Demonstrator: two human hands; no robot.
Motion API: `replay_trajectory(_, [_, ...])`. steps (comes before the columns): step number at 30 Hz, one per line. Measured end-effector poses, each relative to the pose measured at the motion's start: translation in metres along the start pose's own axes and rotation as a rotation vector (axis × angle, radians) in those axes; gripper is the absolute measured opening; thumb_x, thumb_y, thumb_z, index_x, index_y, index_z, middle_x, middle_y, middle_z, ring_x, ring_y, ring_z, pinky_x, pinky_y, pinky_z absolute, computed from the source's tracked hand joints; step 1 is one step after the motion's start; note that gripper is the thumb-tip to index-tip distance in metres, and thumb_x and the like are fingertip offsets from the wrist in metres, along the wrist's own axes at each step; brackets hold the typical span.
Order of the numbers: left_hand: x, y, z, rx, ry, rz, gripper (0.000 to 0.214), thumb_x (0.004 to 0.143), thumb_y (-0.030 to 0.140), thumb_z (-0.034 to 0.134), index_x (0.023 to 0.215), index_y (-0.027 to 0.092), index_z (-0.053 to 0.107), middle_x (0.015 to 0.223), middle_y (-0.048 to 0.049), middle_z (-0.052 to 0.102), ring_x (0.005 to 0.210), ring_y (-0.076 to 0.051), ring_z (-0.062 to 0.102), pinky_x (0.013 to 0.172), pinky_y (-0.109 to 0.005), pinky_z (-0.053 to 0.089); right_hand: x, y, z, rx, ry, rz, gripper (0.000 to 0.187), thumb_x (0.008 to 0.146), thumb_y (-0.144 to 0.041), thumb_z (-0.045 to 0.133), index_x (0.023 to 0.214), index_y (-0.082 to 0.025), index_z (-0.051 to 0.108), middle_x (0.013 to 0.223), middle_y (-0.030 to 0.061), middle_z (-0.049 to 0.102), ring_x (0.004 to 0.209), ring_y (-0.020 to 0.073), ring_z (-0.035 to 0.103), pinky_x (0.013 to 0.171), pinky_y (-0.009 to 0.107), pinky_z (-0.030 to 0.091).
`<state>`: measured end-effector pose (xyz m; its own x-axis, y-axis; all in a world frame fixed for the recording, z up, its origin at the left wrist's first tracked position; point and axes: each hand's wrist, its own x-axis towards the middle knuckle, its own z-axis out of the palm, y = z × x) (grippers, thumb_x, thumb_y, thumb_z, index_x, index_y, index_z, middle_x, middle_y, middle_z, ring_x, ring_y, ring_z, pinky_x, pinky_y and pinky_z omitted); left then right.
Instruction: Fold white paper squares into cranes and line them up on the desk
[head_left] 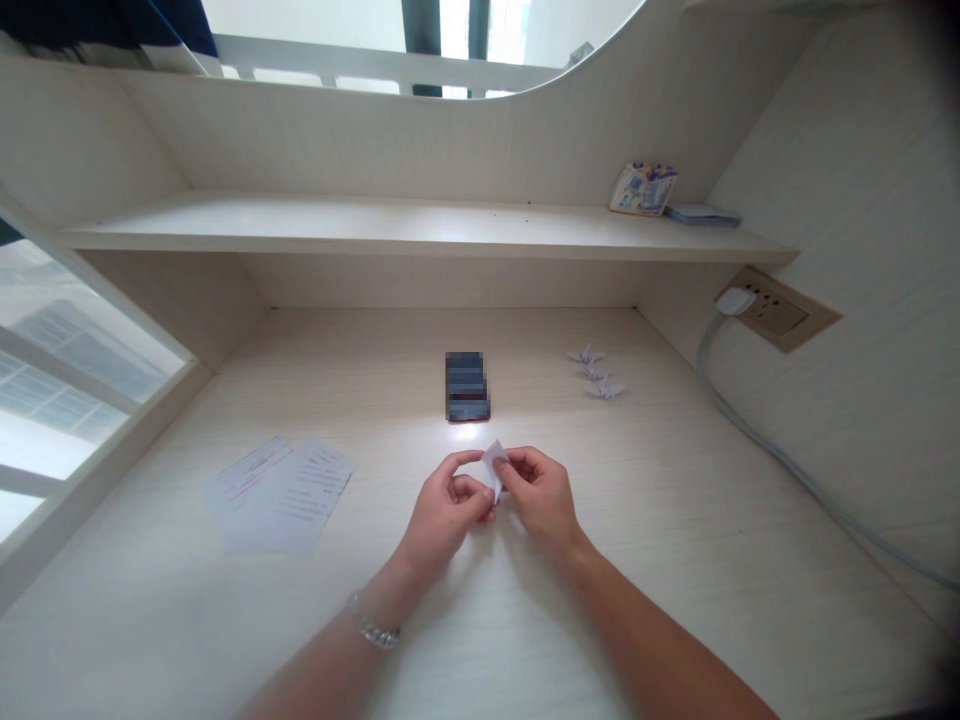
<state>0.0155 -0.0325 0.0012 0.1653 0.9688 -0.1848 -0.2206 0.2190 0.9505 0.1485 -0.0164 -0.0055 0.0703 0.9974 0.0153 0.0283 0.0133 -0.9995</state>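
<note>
A small folded piece of white paper (494,464), pointed at the top, is held up between my two hands over the desk. My left hand (450,508) pinches its lower left side with thumb and fingers. On its right side, my right hand (541,490) grips it, the thumb lying across the front face. Just beyond my hands a phone (466,386) lies flat, its screen blurred out. Three small folded paper cranes (598,374) sit in a short column at the back right. The fingers behind the paper are partly hidden.
Several written paper sheets (281,495) overlap on the left of the desk (480,640). Above the back runs a shelf (360,220) with a printed packet (643,188) and a flat stack (703,214). A grey cable (780,452) hangs from a wall socket (784,308) at right.
</note>
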Motion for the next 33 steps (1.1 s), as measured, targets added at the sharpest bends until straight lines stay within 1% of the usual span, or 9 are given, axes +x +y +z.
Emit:
replay_trajectory(8, [0.000,-0.003,-0.004,-0.051,-0.094,0.010,0.055,0.067,0.014,0.066,0.117,0.016,0.045,0.064,0.0008,0.061,0.055,-0.011,0.055,0.057,-0.024,0.044,0.002,-0.003,-0.004,0.002,0.042,-0.023,0.016,0.075,-0.031,0.062,0.078,-0.016,0.066,0.062,0.0009,0.062,0.056,0.0131,0.053,0.052,0.024,0.042])
replay_trajectory(13, [0.000,-0.005,-0.004,-0.019,-0.051,0.001,0.039,0.077,0.024,0.058,0.113,0.016,0.048,0.067,-0.0010,0.061,0.057,-0.012,0.057,0.057,-0.024,0.044,0.001,-0.004,-0.002,-0.003,0.018,-0.027,0.016,0.075,-0.031,0.062,0.078,-0.016,0.066,0.062,0.0013,0.062,0.055,0.0135,0.053,0.053,0.025,0.042])
replay_trajectory(15, [0.000,-0.005,-0.004,0.008,-0.054,0.003,0.039,0.077,0.026,0.060,0.112,0.016,0.048,0.064,0.0003,0.060,0.056,-0.012,0.057,0.057,-0.024,0.044,0.000,-0.004,-0.002,-0.001,0.003,-0.028,0.015,0.075,-0.030,0.062,0.079,-0.016,0.067,0.063,0.0016,0.063,0.055,0.0133,0.054,0.053,0.024,0.042])
replay_trajectory(18, [-0.001,-0.002,-0.004,0.056,-0.071,0.008,0.045,0.073,0.023,0.063,0.115,0.017,0.047,0.062,0.0019,0.059,0.053,-0.011,0.054,0.056,-0.023,0.044,0.000,-0.004,-0.002,0.016,-0.015,-0.017,0.014,0.074,-0.029,0.063,0.078,-0.016,0.068,0.063,0.0015,0.063,0.055,0.0129,0.054,0.053,0.024,0.043])
replay_trajectory(20, [0.000,0.001,-0.005,0.095,-0.045,0.026,0.043,0.075,0.023,0.062,0.115,0.017,0.048,0.058,0.0033,0.056,0.051,-0.009,0.051,0.053,-0.022,0.042,0.000,-0.004,-0.002,0.045,-0.046,0.010,0.014,0.073,-0.029,0.064,0.077,-0.016,0.068,0.063,0.0018,0.063,0.056,0.0130,0.055,0.053,0.024,0.044])
replay_trajectory(24, [0.004,0.004,-0.010,0.118,0.032,0.108,0.028,0.076,0.024,0.060,0.103,0.015,0.058,0.062,0.0011,0.058,0.057,-0.010,0.052,0.055,-0.021,0.043,0.001,-0.001,-0.002,0.127,-0.133,0.091,0.018,0.068,-0.031,0.069,0.077,-0.015,0.070,0.066,0.0036,0.066,0.057,0.0135,0.057,0.052,0.024,0.046])
replay_trajectory(28, [0.007,0.001,-0.014,0.083,0.052,0.095,0.014,0.073,0.020,0.062,0.085,0.013,0.065,0.074,-0.0042,0.064,0.062,-0.011,0.055,0.057,-0.022,0.044,0.004,0.001,-0.004,0.209,-0.228,0.192,0.021,0.062,-0.031,0.073,0.077,-0.015,0.072,0.067,0.0040,0.068,0.055,0.0127,0.058,0.053,0.025,0.049])
replay_trajectory(30, [0.008,-0.001,-0.016,0.055,0.075,0.077,0.012,0.071,0.016,0.062,0.081,0.013,0.066,0.071,-0.0037,0.064,0.060,-0.011,0.054,0.056,-0.021,0.044,0.005,0.000,-0.006,0.259,-0.247,0.242,0.021,0.060,-0.028,0.074,0.077,-0.016,0.072,0.068,0.0043,0.069,0.055,0.0129,0.059,0.055,0.027,0.050])
replay_trajectory(33, [0.007,-0.002,-0.017,0.022,0.092,0.071,0.013,0.067,0.009,0.059,0.075,0.013,0.067,0.059,-0.0005,0.060,0.055,-0.009,0.052,0.054,-0.020,0.042,0.004,-0.004,-0.008,0.329,-0.241,0.280,0.021,0.058,-0.024,0.075,0.077,-0.016,0.073,0.068,0.0049,0.069,0.059,0.0141,0.060,0.059,0.028,0.051])
